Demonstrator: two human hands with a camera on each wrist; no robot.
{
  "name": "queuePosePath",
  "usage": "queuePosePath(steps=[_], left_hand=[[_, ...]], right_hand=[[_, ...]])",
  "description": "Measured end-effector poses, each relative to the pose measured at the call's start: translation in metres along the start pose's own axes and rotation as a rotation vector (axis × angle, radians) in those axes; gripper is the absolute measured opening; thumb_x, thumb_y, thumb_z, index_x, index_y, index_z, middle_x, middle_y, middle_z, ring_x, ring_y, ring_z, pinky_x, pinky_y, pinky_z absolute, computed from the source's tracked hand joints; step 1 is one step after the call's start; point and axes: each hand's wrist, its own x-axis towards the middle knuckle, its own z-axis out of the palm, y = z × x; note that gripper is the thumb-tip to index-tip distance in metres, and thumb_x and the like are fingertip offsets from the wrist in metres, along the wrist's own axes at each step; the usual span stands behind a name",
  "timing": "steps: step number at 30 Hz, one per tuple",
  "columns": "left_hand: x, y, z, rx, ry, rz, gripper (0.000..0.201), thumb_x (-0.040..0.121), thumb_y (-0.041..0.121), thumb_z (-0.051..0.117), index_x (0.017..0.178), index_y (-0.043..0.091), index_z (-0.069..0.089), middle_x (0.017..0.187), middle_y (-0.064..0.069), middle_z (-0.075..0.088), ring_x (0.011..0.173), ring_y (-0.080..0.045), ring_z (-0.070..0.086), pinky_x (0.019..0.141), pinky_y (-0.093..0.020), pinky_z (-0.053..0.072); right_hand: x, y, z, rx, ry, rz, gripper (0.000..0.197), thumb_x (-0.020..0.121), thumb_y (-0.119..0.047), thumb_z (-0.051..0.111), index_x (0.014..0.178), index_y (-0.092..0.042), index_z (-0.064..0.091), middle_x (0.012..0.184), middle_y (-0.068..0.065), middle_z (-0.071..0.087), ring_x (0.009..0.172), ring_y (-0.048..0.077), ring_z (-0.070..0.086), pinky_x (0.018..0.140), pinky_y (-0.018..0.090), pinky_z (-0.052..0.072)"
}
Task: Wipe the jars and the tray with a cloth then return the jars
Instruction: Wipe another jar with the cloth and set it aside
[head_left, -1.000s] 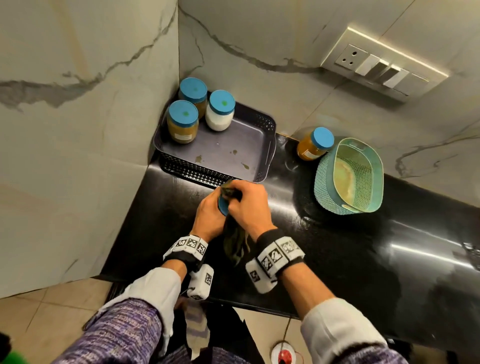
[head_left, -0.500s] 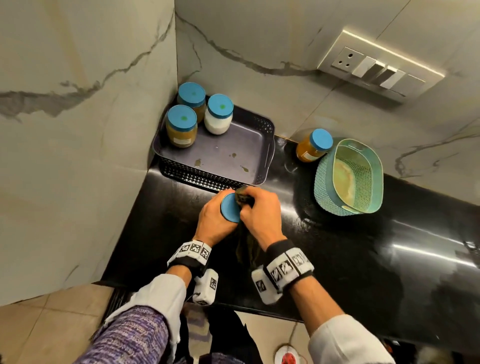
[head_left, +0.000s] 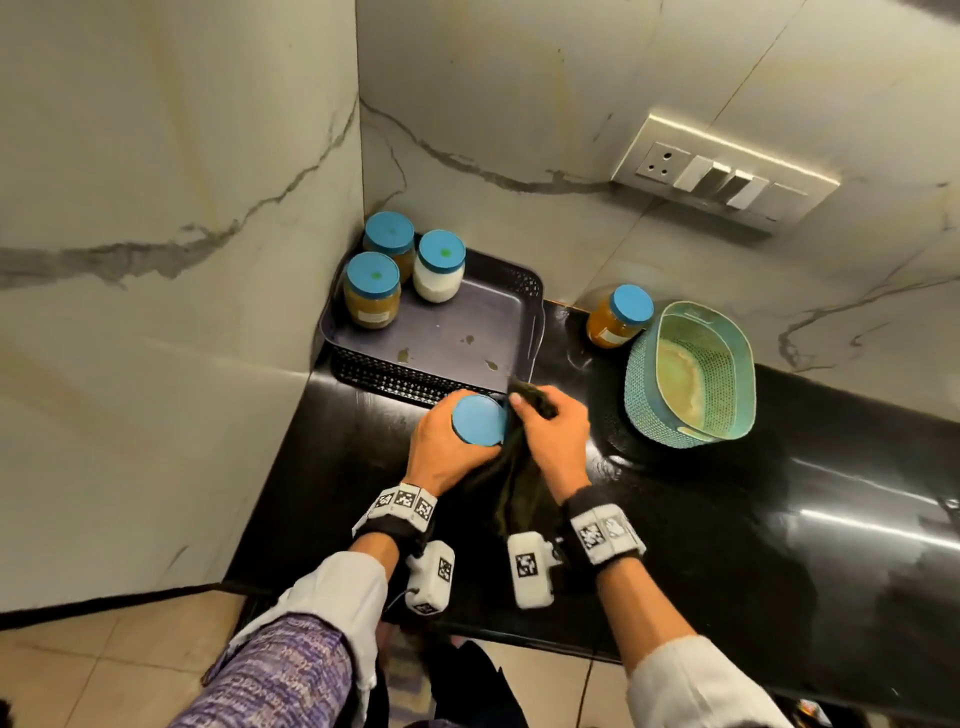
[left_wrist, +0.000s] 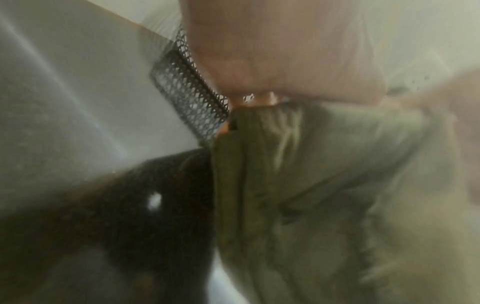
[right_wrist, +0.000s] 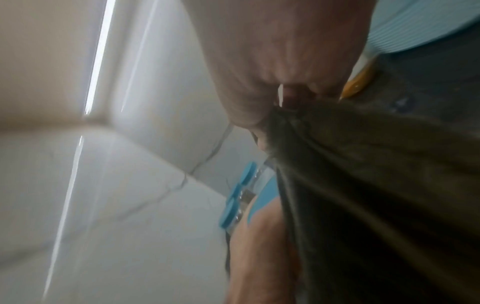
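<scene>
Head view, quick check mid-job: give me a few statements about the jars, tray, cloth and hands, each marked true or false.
1. Three jars stand in the dark tray. True.
2. The left hand grips the blue-lidded jar. True.
3. The right hand is empty. False: it holds the dark cloth against that jar.
4. The tray floor is spotless. False: small stains show near its front.
5. The orange-filled jar stands inside the teal basket. False: it stands on the black counter beside the basket.
</scene>
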Motion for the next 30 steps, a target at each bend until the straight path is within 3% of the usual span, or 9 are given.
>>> queuePosePath(steps=[3,7,11,14,17,20,24,27,30], left_hand=[[0.003,0.017,-0.013,-0.143,0.040,-0.030,0.072,0.050,0.041,0.093,0.114,0.020,0.069,0.106,0.004,0.074,0.099,-0.017,0.070,0.089,-0.036,0.060],[0.007,0.068,-0.039,-0.349,-0.044,0.035,0.081,0.054,0.045,0.092,0.124,0.012,0.066,0.114,-0.002,0.074,0.107,-0.014,0.070,0.091,-0.028,0.059],[-0.002,0.126,-0.058,-0.549,-0.115,0.058,0.073,0.063,0.043,0.089,0.126,0.015,0.066,0.117,-0.003,0.075,0.112,-0.017,0.071,0.090,-0.028,0.059],[-0.011,0.158,-0.062,-0.671,-0.142,0.028,0.065,0.065,0.042,0.088,0.121,0.013,0.071,0.114,-0.010,0.078,0.107,-0.027,0.074,0.091,-0.038,0.061],[-0.017,0.175,-0.064,-0.736,-0.145,0.022,0.058,0.067,0.039,0.088,0.116,0.012,0.074,0.108,-0.011,0.079,0.099,-0.023,0.074,0.084,-0.032,0.060],[-0.017,0.183,-0.069,-0.713,-0.151,0.006,0.065,0.063,0.042,0.089,0.117,0.009,0.073,0.109,-0.012,0.079,0.100,-0.024,0.075,0.087,-0.034,0.061],[-0.017,0.194,-0.070,-0.706,-0.082,-0.005,0.074,0.058,0.044,0.097,0.115,0.002,0.074,0.106,-0.016,0.080,0.097,-0.026,0.076,0.084,-0.034,0.061],[-0.016,0.197,-0.074,-0.740,-0.029,-0.007,0.068,0.064,0.045,0.093,0.112,0.001,0.074,0.104,-0.017,0.079,0.093,-0.027,0.076,0.083,-0.035,0.062],[-0.017,0.199,-0.075,-0.780,-0.013,-0.031,0.061,0.069,0.044,0.094,0.109,0.002,0.075,0.103,-0.018,0.079,0.092,-0.028,0.076,0.081,-0.035,0.062]], right_hand=[[-0.012,-0.012,-0.027,0.317,0.079,0.067,0.006,0.091,-0.009,0.078,0.091,-0.014,0.077,0.084,0.005,0.074,0.079,0.013,0.065,0.081,0.040,0.056],[-0.036,-0.061,-0.059,0.606,0.020,0.020,0.005,0.092,-0.012,0.077,0.097,-0.013,0.076,0.093,0.010,0.074,0.090,0.023,0.069,0.089,0.045,0.057],[-0.051,-0.107,-0.069,0.777,-0.056,-0.024,0.040,0.078,-0.035,0.089,0.107,-0.010,0.076,0.111,0.022,0.074,0.105,0.036,0.068,0.100,0.053,0.053],[-0.061,-0.133,-0.060,0.765,-0.074,-0.127,0.033,0.085,-0.031,0.084,0.112,-0.014,0.077,0.115,0.021,0.075,0.111,0.041,0.071,0.100,0.054,0.055],[-0.066,-0.147,-0.049,0.686,-0.048,-0.239,0.027,0.095,-0.024,0.074,0.121,-0.016,0.073,0.115,0.016,0.075,0.112,0.037,0.071,0.102,0.053,0.055],[-0.066,-0.159,-0.044,0.735,-0.113,-0.079,0.030,0.104,-0.029,0.061,0.131,-0.020,0.071,0.120,0.012,0.076,0.116,0.032,0.071,0.106,0.050,0.054],[-0.066,-0.171,-0.042,0.678,-0.103,-0.034,0.027,0.107,-0.034,0.054,0.117,-0.023,0.077,0.113,0.010,0.079,0.110,0.028,0.074,0.107,0.057,0.052],[-0.085,-0.164,-0.033,0.566,-0.054,-0.251,0.032,0.110,-0.031,0.049,0.139,-0.031,0.063,0.131,0.003,0.072,0.125,0.023,0.067,0.108,0.047,0.053],[-0.093,-0.154,-0.028,0.462,-0.068,-0.430,0.044,0.108,-0.024,0.050,0.153,-0.024,0.050,0.152,0.001,0.057,0.144,0.020,0.051,0.117,0.048,0.045]])
